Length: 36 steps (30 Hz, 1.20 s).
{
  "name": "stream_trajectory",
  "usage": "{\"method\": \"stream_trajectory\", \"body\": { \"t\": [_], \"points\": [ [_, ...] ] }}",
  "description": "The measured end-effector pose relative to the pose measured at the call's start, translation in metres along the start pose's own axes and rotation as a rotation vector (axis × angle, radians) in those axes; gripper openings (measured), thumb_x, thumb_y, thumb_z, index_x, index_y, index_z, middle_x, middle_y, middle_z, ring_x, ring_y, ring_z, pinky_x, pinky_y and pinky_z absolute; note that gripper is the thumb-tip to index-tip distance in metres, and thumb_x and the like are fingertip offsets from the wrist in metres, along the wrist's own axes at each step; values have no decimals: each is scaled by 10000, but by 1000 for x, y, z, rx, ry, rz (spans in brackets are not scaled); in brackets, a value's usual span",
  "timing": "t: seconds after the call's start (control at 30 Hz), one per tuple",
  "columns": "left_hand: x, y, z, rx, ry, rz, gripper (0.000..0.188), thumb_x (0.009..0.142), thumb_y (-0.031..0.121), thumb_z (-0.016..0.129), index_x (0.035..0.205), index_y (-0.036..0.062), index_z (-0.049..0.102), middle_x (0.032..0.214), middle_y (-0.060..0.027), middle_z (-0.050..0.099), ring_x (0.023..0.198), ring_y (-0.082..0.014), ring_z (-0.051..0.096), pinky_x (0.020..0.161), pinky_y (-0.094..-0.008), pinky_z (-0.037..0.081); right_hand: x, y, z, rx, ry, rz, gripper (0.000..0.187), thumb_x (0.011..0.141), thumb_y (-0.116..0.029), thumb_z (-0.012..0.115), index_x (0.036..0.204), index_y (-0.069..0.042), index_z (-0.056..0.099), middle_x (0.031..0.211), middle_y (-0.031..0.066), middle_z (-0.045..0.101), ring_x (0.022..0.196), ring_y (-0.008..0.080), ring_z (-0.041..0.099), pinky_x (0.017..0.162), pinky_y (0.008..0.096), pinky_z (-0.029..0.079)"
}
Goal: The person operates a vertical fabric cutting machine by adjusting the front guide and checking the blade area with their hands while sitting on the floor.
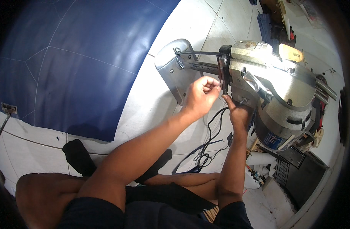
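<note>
A cloth cutting machine (272, 84) with a metallic motor housing lies tipped on its side, right of centre. Its flat metal base plate (169, 63) faces left, joined to the body by a long narrow upright (205, 68). At the dark bracket (223, 70) on the housing's front, my left hand (201, 95) is closed in a pinch; anything between its fingertips is too small to make out. Just below, my right hand (238, 112) presses its thumb against the bracket's lower end. The right fingers are partly hidden behind the machine, apparently wrapped round it.
A dark blue sheet (83, 57) covers the floor at the left. Black cables (205, 156) coil on the white tiles (140, 114) below my hands. My socked foot (78, 157) rests near the sheet's edge. Assorted items and a dark rack (282, 168) stand at the right.
</note>
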State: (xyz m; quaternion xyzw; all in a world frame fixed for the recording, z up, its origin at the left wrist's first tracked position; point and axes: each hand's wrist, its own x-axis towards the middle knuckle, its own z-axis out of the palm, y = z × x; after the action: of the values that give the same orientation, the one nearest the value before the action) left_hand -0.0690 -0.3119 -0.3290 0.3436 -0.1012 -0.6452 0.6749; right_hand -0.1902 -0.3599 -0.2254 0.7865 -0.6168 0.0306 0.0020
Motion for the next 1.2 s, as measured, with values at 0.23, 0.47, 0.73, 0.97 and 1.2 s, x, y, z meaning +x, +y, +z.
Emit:
{"method": "stream_trajectory", "body": {
  "t": [0.23, 0.47, 0.73, 0.97, 1.2],
  "points": [
    [-12, 6, 13, 307, 169, 326, 127, 868, 69, 624, 964, -14, 620, 815, -43, 634, 669, -86, 585, 623, -241, 498, -2, 3, 1, -8, 14, 69, 637, 631, -428, 844, 1078, -29, 627, 1030, 119, 673, 962, 273, 633, 838, 351, 474],
    [9, 10, 6, -210, -9, -241, 190, 892, 155, 626, 994, 0, 582, 870, -41, 603, 743, -91, 567, 653, -225, 490, -1, 2, -1, -149, 14, 23, 655, 630, -463, 831, 1072, -25, 626, 1021, 130, 671, 943, 287, 628, 815, 367, 478],
    [7, 4, 2, -390, -105, -345, 193, 899, 160, 622, 1034, 34, 564, 906, -15, 578, 794, -84, 565, 702, -235, 503, 1, 4, 2, -81, 2, 14, 655, 657, -516, 790, 1094, -54, 635, 1040, 107, 675, 990, 284, 621, 854, 378, 466],
    [11, 3, -1, -430, -139, -396, 146, 902, 162, 621, 991, 61, 563, 891, -3, 568, 788, -85, 560, 728, -263, 502, 0, 14, 5, -150, 47, -48, 630, 654, -492, 799, 1056, -36, 632, 1007, 112, 671, 924, 287, 624, 813, 383, 470],
    [10, 5, -2, -470, -144, -415, 131, 906, 165, 620, 971, 69, 558, 891, -6, 563, 799, -87, 555, 748, -275, 497, 0, 9, 4, -143, 66, -72, 553, 675, -423, 815, 981, -1, 630, 914, 134, 674, 813, 296, 630, 728, 383, 479]
  ]
}}
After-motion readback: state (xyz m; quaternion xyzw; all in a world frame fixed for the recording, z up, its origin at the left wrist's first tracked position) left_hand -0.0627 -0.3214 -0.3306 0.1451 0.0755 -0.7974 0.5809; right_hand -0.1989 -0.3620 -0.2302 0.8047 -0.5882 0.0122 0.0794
